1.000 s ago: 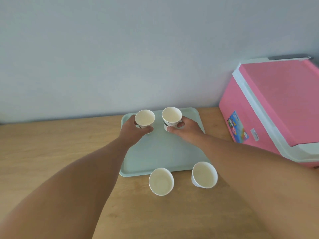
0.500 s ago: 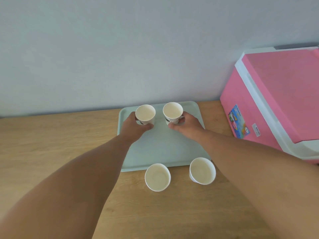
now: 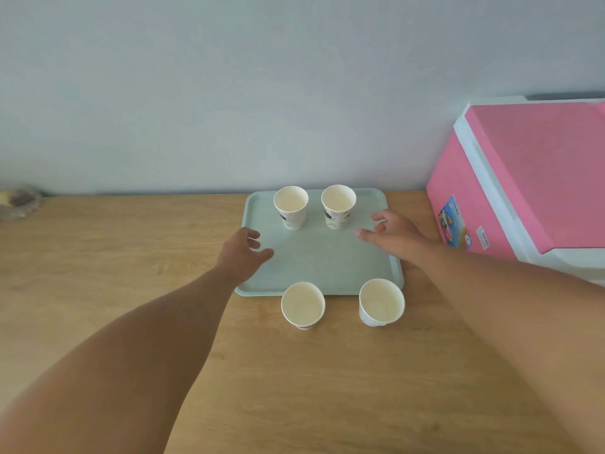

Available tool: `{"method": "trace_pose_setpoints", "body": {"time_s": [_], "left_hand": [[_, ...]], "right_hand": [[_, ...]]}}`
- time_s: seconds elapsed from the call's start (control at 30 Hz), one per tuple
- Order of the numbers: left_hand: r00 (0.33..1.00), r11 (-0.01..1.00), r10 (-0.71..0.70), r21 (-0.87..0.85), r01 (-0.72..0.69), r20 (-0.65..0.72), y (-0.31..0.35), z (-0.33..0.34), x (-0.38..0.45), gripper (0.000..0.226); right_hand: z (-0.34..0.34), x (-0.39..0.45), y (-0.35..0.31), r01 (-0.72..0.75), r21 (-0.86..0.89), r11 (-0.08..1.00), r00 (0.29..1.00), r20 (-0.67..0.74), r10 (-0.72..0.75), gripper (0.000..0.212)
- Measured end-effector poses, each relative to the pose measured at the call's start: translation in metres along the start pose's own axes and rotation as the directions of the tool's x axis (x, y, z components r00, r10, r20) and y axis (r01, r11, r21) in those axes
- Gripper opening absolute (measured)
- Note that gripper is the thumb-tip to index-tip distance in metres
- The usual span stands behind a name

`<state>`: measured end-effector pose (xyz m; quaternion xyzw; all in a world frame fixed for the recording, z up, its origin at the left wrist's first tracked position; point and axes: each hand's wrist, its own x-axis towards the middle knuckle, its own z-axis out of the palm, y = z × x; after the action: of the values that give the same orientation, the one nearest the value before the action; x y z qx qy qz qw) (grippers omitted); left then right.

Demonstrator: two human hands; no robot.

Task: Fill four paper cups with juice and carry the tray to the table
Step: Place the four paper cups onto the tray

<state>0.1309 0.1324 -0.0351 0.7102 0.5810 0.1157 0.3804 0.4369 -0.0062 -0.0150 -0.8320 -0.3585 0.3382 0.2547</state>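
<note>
Paper is what you are dealing with: 4 thin-walled cups, all looking empty, so judge them very light, easy to tip and easy to crush if you squeeze. 2 cups stand upright at the far end of the tray (image 3: 327, 257), the left one (image 3: 291, 207) beside the right one (image 3: 338, 206), apart but close. 2 more sit on the wooden counter just off the tray's near edge, one (image 3: 302, 305) left, one (image 3: 381, 302) right.

Your left hand (image 3: 240, 255) hovers over the tray's left side, fingers loosely spread, holding nothing. Your right hand (image 3: 394, 235) is near the right edge, fingers also spread and empty.

Take each near cup around its middle wall with a light pinch, not by the rim, which would likely buckle. Once filled they will probably be top-heavy and prone to slop. The tray looks like smooth, stiff plastic, so cups may slide; grip it by both short edges and keep it level.

No juice is in view; the pink cooler (image 3: 523, 191) stands shut at the right.
</note>
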Motion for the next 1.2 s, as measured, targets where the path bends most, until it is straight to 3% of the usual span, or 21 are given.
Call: {"method": "trace_pose_setpoints", "body": {"time_s": [0.27, 0.5, 0.6, 0.73, 0.8, 0.9, 1.07, 1.2], "left_hand": [[0.987, 0.996, 0.090, -0.006, -0.090, 0.134, -0.019, -0.012, -0.022, 0.025], [0.922, 0.959, 0.247, 0.063, -0.277, 0.298, -0.032, -0.024, -0.043, 0.033], [0.894, 0.951, 0.242, 0.089, -0.295, 0.376, -0.034, -0.023, -0.053, 0.046], [0.867, 0.955, 0.219, 0.082, -0.284, 0.448, -0.029, -0.019, -0.068, 0.068], [0.859, 0.965, 0.204, 0.050, -0.257, 0.470, -0.028, -0.014, -0.076, 0.082], [0.855, 0.970, 0.205, 0.017, -0.242, 0.476, -0.026, -0.001, -0.085, 0.094], [0.884, 0.967, 0.255, -0.108, -0.231, 0.392, -0.016, 0.029, -0.105, 0.079], [0.911, 0.959, 0.270, -0.168, -0.227, 0.312, -0.007, 0.034, -0.110, 0.070]], "right_hand": [[-0.021, -0.063, 0.016, -0.056, -0.084, 0.995, 0.993, -0.111, 0.046, 0.047], [-0.016, -0.131, 0.051, -0.166, -0.155, 0.974, 0.976, -0.166, 0.140, 0.040], [-0.008, -0.148, 0.059, -0.185, -0.199, 0.962, 0.979, -0.119, 0.164, 0.049], [0.006, -0.161, 0.060, -0.181, -0.231, 0.956, 0.983, -0.011, 0.184, 0.077], [0.014, -0.165, 0.059, -0.148, -0.194, 0.970, 0.987, 0.033, 0.158, 0.091], [0.028, -0.163, 0.059, -0.080, -0.049, 0.996, 0.994, 0.068, 0.084, 0.083], [0.054, -0.154, 0.062, 0.002, 0.143, 0.990, 0.999, 0.037, -0.007, 0.079], [0.055, -0.152, 0.062, 0.060, 0.183, 0.981, 0.997, 0.028, -0.066, 0.070]]}}
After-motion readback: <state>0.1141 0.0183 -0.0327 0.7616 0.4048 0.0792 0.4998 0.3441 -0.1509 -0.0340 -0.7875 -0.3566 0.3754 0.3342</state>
